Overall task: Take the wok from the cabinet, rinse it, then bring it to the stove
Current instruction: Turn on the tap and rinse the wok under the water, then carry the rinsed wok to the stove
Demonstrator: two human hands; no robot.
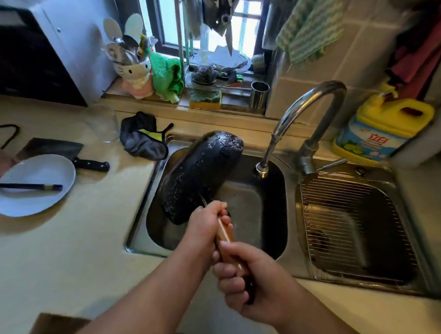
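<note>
The black wok (200, 176) is tipped on its side over the left sink basin (253, 210), its wet, speckled underside facing me. Its wooden handle (225, 236) runs toward me. My left hand (205, 225) grips the handle close to the wok's body. My right hand (248, 279) grips the handle's dark end, nearer to me. The faucet (294, 119) arches over the basin, and its nozzle (262, 169) hangs to the right of the wok. I see no water stream.
A wire rack (352, 226) covers the right basin. A yellow detergent jug (381, 130) stands behind it. On the counter to the left lie a white plate (32, 181) with chopsticks (22, 186), a cleaver (60, 154) and a dark cloth (143, 139). A sponge (205, 98) sits on the sill.
</note>
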